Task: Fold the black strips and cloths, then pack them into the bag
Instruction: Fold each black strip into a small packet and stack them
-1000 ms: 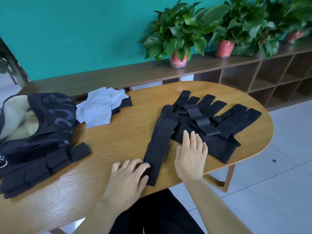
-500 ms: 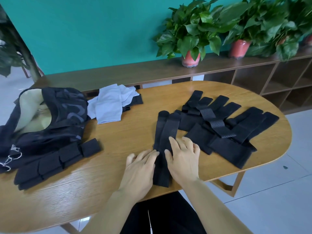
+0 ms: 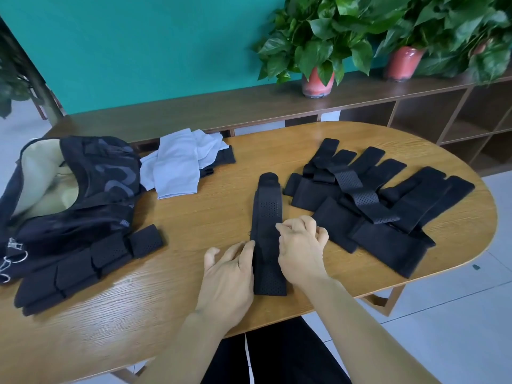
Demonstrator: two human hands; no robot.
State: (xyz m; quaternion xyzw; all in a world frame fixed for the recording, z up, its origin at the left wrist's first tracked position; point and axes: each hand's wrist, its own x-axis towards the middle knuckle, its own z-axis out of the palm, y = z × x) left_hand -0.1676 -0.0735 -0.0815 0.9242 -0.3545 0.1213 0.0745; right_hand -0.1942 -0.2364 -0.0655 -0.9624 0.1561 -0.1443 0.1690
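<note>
- Between our two hands a long black strip [image 3: 267, 231] is lying flat on the wooden table [image 3: 194, 217], running away from us with its near end close to the table edge.
- We are resting our left hand [image 3: 230, 275] palm down beside the strip, fingers spread apart and not gripping; the fingertips are touching the strip's left edge.
- We are holding our right hand [image 3: 302, 245] on the strip's right edge with the fingers curled in; thumb and forefinger are coming together at the edge, but we cannot tell whether they are actually pinching the fabric.
- Just beyond and to the right of our right hand a pile of black strips [image 3: 382, 200] is lying fanned out and overlapping, near the strip we are working on but not touching it.
- Well to the left of our left hand a row of folded black strips [image 3: 83, 267] is sitting, touching the front of the black bag [image 3: 83, 189].
- The bag is standing open at the far left, showing its pale lining.
- Beyond our left hand, beside the bag, a light grey cloth [image 3: 177, 164] is lying crumpled, with a black cloth [image 3: 225, 155] peeking out from under its far side.
- Behind the table potted plants [image 3: 318, 42] are standing on a low shelf [image 3: 221, 106].
</note>
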